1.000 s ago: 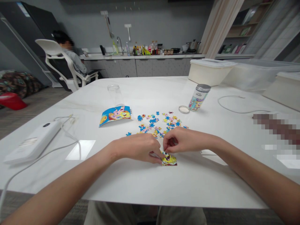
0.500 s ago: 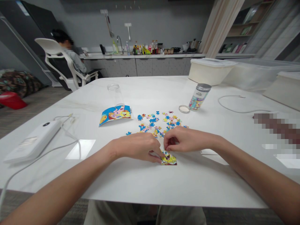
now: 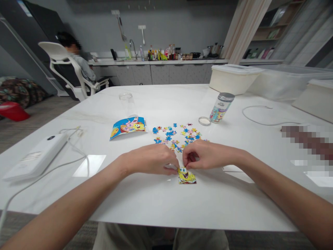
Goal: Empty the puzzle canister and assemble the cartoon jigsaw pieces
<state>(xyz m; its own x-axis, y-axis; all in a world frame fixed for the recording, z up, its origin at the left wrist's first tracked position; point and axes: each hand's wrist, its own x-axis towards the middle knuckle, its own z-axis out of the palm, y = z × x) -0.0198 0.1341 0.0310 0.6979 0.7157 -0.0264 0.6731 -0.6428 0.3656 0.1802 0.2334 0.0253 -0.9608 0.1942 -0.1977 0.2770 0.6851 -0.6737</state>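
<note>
A small joined patch of jigsaw puzzle (image 3: 186, 176), yellow with a cartoon face, lies flat on the white table near me. At its upper left edge are the closed fingertips of my left hand (image 3: 156, 160); whatever they pinch is too small to make out. My right hand (image 3: 201, 154) touches the patch's top edge, thumb and fingers curled together, and their contents are hidden. Just beyond both hands, loose puzzle pieces (image 3: 169, 133) in blue, pink and yellow are scattered. Behind them to the left lies a curved picture sheet (image 3: 129, 127) with the cartoon figures.
A clear plastic cylinder (image 3: 127, 104) stands at the back left, a printed can (image 3: 221, 108) at the back right beside a ring-shaped lid (image 3: 204, 121). A white power bank (image 3: 39, 156) with cables lies left. Lidded bins (image 3: 234, 79) line the far right; a person sits beyond.
My left hand has shifted slightly up and away along the patch's left edge, baring more of the yellow face. My right hand has barely moved.
</note>
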